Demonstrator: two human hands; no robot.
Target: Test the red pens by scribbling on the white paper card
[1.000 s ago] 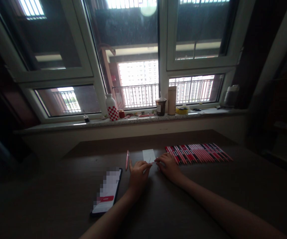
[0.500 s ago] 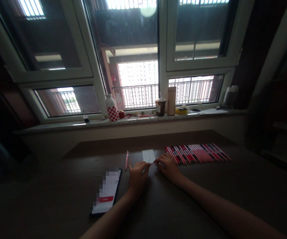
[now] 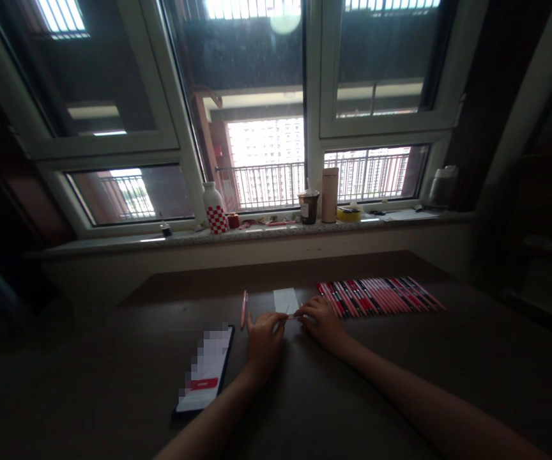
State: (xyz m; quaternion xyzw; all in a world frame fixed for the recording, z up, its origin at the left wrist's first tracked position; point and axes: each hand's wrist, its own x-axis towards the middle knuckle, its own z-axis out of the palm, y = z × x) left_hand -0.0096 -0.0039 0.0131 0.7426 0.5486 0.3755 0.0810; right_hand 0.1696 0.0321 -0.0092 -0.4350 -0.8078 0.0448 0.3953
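My left hand [image 3: 264, 342] is closed in a pinch near the front edge of a small white sheet of paper [image 3: 284, 299]. Opposite it, my right hand [image 3: 322, 321] pinches too. A small, slim, pale pinkish piece [image 3: 291, 316] runs between the two sets of fingertips; its ends are hidden and its kind is too small to tell. A thin dark line lies on the paper by the left fingertips. Just left of my left hand lies a single pink pen [image 3: 244, 310]. Beyond my right hand is a row of several pink, red and black pens [image 3: 379, 297], side by side.
A phone [image 3: 206, 370] with a lit screen lies left of my left forearm on the brown table [image 3: 127, 358]. Along the windowsill behind stand a checkered bottle [image 3: 216, 211], a drink cup [image 3: 308, 207], a tan flask [image 3: 329, 195] and a roll of yellow tape [image 3: 349, 214].
Both hands stay almost in place. Fingertips have shifted slightly, and a little more of the pinkish piece shows between them.
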